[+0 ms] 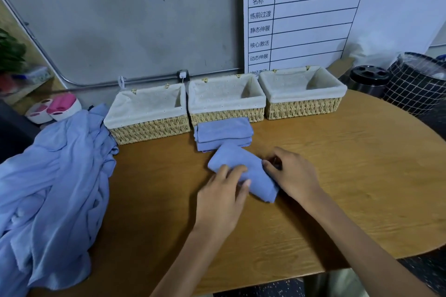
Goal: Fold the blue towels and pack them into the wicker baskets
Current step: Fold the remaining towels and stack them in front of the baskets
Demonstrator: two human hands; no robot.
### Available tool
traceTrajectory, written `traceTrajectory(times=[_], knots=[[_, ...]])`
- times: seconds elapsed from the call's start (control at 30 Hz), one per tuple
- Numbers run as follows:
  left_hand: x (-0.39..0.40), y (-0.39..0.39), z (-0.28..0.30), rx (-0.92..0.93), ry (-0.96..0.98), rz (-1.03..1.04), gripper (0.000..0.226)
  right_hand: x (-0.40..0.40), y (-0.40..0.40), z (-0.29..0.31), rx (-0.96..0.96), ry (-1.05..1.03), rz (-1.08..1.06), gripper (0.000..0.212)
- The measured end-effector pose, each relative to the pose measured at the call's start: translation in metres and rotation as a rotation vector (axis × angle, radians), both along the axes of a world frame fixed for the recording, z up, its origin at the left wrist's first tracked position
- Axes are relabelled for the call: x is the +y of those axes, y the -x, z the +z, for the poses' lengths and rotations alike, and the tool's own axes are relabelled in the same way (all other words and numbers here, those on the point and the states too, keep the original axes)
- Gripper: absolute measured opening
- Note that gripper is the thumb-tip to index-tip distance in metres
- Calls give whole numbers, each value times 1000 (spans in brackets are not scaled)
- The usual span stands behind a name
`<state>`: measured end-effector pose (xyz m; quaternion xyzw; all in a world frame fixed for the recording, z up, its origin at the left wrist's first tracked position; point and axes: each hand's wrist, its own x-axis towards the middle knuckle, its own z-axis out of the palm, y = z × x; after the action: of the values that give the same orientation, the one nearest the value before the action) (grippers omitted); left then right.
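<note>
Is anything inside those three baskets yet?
No, as far as visible: all three wicker baskets show only pale lining. The folded towels lie on the table.

Folded stack (223,133) blocks the middle basket (226,100); flanking tabletop (337,152) lies bare.
</note>
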<state>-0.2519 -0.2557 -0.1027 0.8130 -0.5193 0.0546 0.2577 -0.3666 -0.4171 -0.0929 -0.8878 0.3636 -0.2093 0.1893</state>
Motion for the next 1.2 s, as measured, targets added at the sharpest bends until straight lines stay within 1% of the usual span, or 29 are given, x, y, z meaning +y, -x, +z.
traceTrajectory(times=[0.07,0.1,0.17,0.23,0.27,0.3,0.33,0.37,0.4,0.47,0.5,0.53,0.6,0.67,0.73,0.77,0.9,1.07,1.2], knots=[[-12,2,-1,187,-10,-18,40,2,21,3,-4,-35,-35,19],[-20,3,-1,233,-4,-44,43,4,32,3,-10,-62,-31,20],[-35,9,2,281,-7,-111,46,11,51,3,-55,-168,26,22],[-51,14,3,305,-37,-206,42,9,67,6,-158,-239,72,21],[-59,15,5,321,-65,-251,39,2,72,9,-231,-208,65,19],[-67,13,7,323,-95,-290,37,-7,76,12,-290,-120,49,14],[-77,9,10,296,-125,-321,35,-19,79,12,-307,-5,57,8],[-86,5,15,220,-149,-343,33,-30,80,13,-271,103,88,10],[-95,0,19,111,-158,-351,30,-41,79,9,-209,182,137,19],[-110,-2,27,-103,-114,-340,27,-56,77,-8,-71,212,157,34],[-113,1,30,-159,-79,-337,23,-59,77,-14,-35,199,125,39],[-114,7,31,-198,-57,-346,19,-61,76,-20,-27,198,84,42],[-113,22,21,-312,-40,-351,27,-65,76,-29,-42,239,2,41],[-116,27,9,-429,-45,-333,28,-68,72,-33,-43,302,-58,39],[-130,19,6,-449,-63,-292,34,-74,64,-34,-26,352,-88,38],[-138,14,7,-430,-89,-274,36,-77,58,-35,-12,354,-94,38],[-164,-2,6,-482,-191,-199,48,-93,30,-23,48,276,-85,33],[-179,-16,10,-478,-234,-122,52,-106,4,-16,112,223,-58,42],[-183,-20,12,-468,-290,-95,52,-113,-5,-12,122,188,-45,38]])
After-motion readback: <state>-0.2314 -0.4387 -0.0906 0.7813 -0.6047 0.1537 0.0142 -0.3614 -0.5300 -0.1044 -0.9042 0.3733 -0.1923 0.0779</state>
